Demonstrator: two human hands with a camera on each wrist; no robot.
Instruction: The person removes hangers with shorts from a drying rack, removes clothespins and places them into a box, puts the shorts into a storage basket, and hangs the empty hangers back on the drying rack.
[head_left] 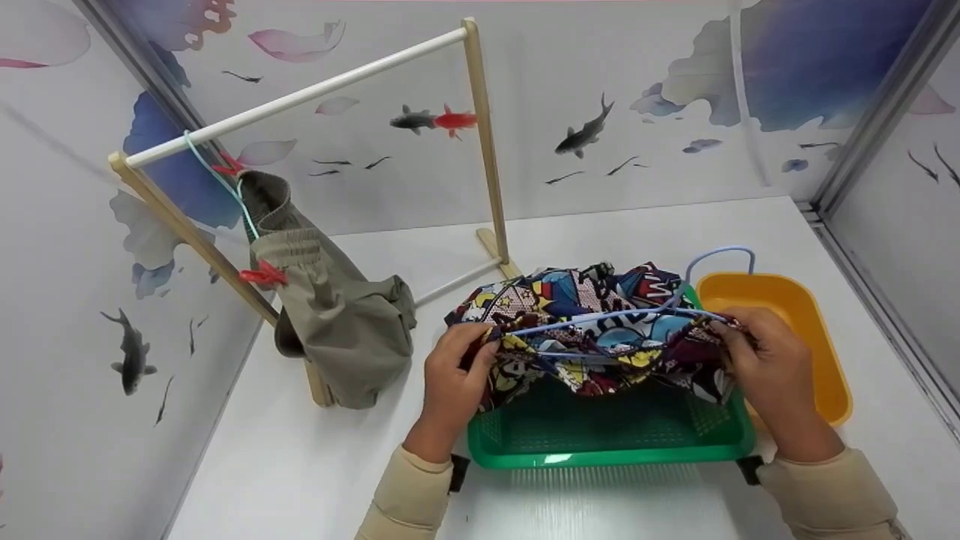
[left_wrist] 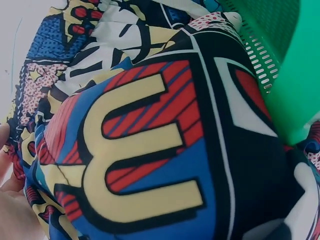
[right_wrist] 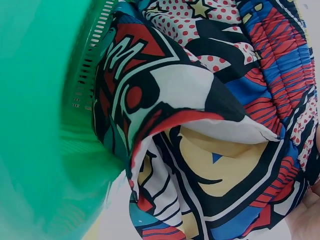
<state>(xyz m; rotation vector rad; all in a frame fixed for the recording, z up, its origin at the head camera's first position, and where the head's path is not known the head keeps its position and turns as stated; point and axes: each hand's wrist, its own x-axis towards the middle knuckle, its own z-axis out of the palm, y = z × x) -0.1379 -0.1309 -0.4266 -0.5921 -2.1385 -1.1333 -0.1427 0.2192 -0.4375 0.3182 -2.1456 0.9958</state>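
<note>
Between both hands stretch shorts (head_left: 570,292) in a bright comic print with a gathered elastic waistband, lying partly over a green basket (head_left: 615,456). A light-blue hanger (head_left: 585,322) runs across the waist opening, its hook (head_left: 720,250) pointing to the far right. My left hand (head_left: 454,375) pinches the waistband's left end, and my right hand (head_left: 776,367) grips the right end near the hanger's tip. In the left wrist view, printed cloth (left_wrist: 145,145) fills most of the picture with some fingers at the left edge. The right wrist view shows a leg opening (right_wrist: 210,150).
A wooden rack (head_left: 487,135) with a white rod (head_left: 300,97) stands at the back left. From it hang olive-grey shorts (head_left: 345,322) on a pale hanger (head_left: 221,180), held by red clips (head_left: 262,274). A yellow tray (head_left: 832,367) sits at right, partly behind the basket.
</note>
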